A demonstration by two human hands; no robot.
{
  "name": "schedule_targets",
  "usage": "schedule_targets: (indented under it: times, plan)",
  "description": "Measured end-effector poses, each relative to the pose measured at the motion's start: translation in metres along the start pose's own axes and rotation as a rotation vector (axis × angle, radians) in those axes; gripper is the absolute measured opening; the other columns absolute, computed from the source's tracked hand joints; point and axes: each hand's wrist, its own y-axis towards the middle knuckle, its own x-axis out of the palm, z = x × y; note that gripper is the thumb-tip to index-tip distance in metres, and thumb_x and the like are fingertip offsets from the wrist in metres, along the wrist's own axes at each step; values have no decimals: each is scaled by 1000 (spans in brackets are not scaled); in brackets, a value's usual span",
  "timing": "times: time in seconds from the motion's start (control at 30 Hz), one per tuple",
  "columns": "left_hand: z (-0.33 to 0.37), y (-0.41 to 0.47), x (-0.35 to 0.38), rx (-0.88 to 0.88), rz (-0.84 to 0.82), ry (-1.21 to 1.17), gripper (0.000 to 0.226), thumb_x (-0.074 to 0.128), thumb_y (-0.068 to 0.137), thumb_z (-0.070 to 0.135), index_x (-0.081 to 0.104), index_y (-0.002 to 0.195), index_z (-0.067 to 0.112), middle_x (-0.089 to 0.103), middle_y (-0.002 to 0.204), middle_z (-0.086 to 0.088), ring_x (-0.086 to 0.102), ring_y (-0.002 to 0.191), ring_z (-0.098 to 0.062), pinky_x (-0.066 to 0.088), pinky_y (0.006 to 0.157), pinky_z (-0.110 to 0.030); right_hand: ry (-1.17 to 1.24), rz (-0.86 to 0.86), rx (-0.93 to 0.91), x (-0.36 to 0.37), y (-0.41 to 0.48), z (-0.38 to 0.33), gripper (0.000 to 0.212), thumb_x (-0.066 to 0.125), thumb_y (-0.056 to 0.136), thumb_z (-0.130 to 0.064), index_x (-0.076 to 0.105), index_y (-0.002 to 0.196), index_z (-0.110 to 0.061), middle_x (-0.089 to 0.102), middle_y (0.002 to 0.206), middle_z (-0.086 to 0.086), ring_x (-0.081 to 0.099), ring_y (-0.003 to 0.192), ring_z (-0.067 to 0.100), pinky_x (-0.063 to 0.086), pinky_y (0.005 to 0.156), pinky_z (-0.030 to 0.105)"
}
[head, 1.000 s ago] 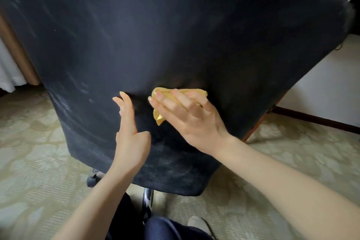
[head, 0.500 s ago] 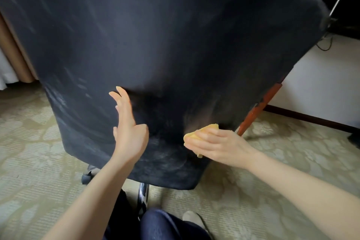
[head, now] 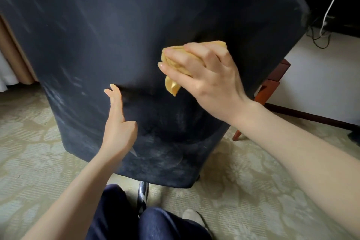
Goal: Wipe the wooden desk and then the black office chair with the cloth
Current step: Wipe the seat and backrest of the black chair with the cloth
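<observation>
right hand (head: 204,76) grips the bunched cloth (head: 175,60) against the chair (head: 136,25) back to scrub it; left hand (head: 118,122), fingers straight, lies flat on the back, likely bracing against swivel.

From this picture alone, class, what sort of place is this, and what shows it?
Likely a study corner in a home or hotel room: a black office chair on patterned carpet, a reddish wooden desk leg beside it, and cables trailing along the white wall.

Pale patterned carpet (head: 243,191), black office chair (head: 136,35) standing on it, wooden desk leg (head: 238,134) beside
</observation>
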Motion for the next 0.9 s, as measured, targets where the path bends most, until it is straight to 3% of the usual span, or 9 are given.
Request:
schedule_targets:
  times: [0.1,0.23,0.3,0.33,0.37,0.43,0.63,0.77,0.9]
  plan:
    - [-7,4,-5,20,55,12,103,39,76,-11,-8,143,51,-6,154,28,37,135,-27,43,67,-22,92,-35,-29,13,13,-23,27,58,89,-13,72,108,-26,66,118,-11,56,110,15,41,92,31]
    - [-14,13,-10,2,51,39,102,40,77,-9,-10,144,49,-5,155,25,34,137,-22,39,70,-16,173,-195,-105,31,11,-58,32,45,90,-18,72,106,-25,66,116,-11,61,109,13,48,93,29]
    - [-15,18,-13,-22,23,81,103,39,77,-8,-14,142,51,-1,157,21,41,130,-34,48,76,-27,172,-263,-147,43,0,-82,30,48,90,-19,71,107,-23,66,116,-9,60,110,14,47,95,31]
    - [-15,20,-16,-40,-3,100,103,39,77,-7,-16,142,51,-1,157,20,41,127,-41,49,88,-41,180,-289,-165,49,-7,-95,27,52,89,-18,72,106,-22,66,114,-8,60,110,14,47,95,32]
    - [-13,23,-17,-51,-28,110,103,40,77,-7,-18,142,49,-4,157,19,40,127,-45,41,100,-55,201,-310,-178,53,-14,-107,25,55,87,-17,73,104,-20,67,112,-8,61,108,16,47,94,32]
    - [-11,26,-19,-58,-62,98,104,40,75,-8,-20,143,45,-15,155,22,36,131,-43,26,105,-66,200,-372,-217,57,-32,-127,28,53,84,-11,73,100,-19,67,104,-8,59,104,20,47,93,30]
    - [-11,28,-24,-53,-68,76,105,36,74,-13,-21,144,40,-21,152,25,30,136,-39,20,104,-71,150,-603,-494,37,-113,-130,25,58,87,-20,69,110,-18,61,112,-4,51,103,22,41,93,33]
    - [-10,26,-24,-36,-74,54,104,36,75,-14,-21,144,38,-21,153,21,30,138,-32,20,105,-70,250,-557,-403,10,-140,-89,26,46,96,-10,70,99,-17,64,108,-4,61,97,17,48,88,30]
    - [-9,26,-25,-42,-87,49,102,36,76,-13,-19,145,38,-19,154,21,30,138,-29,19,106,-69,270,-452,-318,-10,-123,-42,26,63,87,-8,70,109,-20,64,120,-6,62,107,15,50,91,30]
